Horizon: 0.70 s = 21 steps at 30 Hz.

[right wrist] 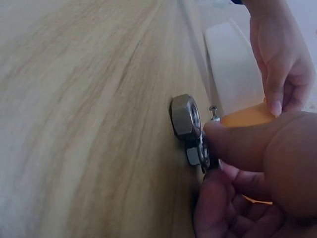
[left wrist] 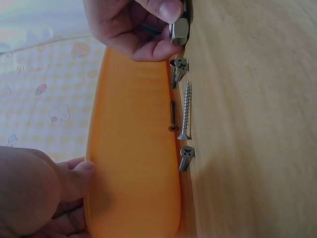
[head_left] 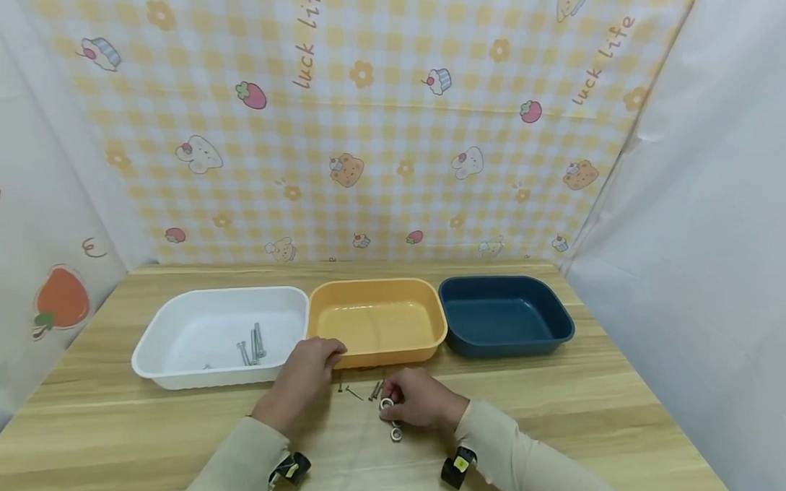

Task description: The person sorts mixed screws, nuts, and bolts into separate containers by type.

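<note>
My left hand [head_left: 309, 367] grips the near rim of the yellow plastic tray [left wrist: 133, 148], its thumb on the rim and its fingers curled beneath. In front of that tray, my right hand [head_left: 419, 398] pinches a metal hex nut [head_left: 387, 403] between thumb and fingers, low over the table. A second hex nut [right wrist: 185, 116] rests on the wood just nearer to me, close by the fingertips. Several screws lie along the tray's front, among them a long silver one [left wrist: 186, 110] and a darker one [left wrist: 172, 116].
A white tray [head_left: 169, 354] at the left holds several long bolts [head_left: 254, 344]. To the right of the yellow tray stands a dark blue tray [head_left: 510, 348]. The three trays form a row on the wooden table [head_left: 568, 413], with a patterned cloth [head_left: 376, 130] behind.
</note>
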Each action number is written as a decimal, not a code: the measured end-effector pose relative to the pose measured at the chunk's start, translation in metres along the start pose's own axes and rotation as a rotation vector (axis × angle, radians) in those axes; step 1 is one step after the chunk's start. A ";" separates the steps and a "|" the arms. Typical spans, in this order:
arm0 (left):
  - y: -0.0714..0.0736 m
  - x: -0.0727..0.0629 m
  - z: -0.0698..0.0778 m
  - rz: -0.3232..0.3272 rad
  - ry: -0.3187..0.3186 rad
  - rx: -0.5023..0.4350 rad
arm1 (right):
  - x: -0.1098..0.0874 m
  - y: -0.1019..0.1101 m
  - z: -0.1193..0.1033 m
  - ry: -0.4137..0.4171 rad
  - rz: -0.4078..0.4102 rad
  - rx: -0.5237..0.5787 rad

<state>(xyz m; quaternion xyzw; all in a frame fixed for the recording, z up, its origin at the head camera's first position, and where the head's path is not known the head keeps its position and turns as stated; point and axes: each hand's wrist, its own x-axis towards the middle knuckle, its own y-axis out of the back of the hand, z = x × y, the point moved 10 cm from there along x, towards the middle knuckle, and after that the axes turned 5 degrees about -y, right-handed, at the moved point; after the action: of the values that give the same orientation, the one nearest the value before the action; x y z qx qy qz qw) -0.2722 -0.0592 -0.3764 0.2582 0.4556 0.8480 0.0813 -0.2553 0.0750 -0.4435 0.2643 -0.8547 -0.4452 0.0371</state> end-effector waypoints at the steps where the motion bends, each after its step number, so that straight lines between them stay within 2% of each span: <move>1: 0.000 0.000 0.000 -0.004 0.004 0.002 | 0.000 0.000 -0.002 0.007 0.000 -0.026; 5: -0.001 0.000 -0.001 -0.015 0.016 -0.008 | -0.002 -0.001 -0.008 0.011 -0.008 -0.130; 7: -0.001 0.001 -0.001 -0.021 0.018 -0.011 | -0.002 -0.002 -0.008 -0.002 -0.019 -0.147; 15: 0.000 0.001 -0.001 -0.048 0.029 0.008 | -0.005 0.009 -0.009 -0.016 -0.024 0.056; 18: 0.001 0.002 0.000 -0.063 0.028 0.006 | -0.007 0.016 -0.012 0.018 -0.020 0.115; 21: 0.001 0.004 0.000 -0.075 0.034 -0.001 | -0.007 0.025 -0.019 0.086 -0.002 0.129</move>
<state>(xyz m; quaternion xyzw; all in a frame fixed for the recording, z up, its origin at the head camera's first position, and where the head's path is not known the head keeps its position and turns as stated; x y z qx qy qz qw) -0.2753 -0.0579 -0.3744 0.2264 0.4660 0.8488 0.1055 -0.2542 0.0764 -0.4114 0.2858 -0.8790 -0.3776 0.0565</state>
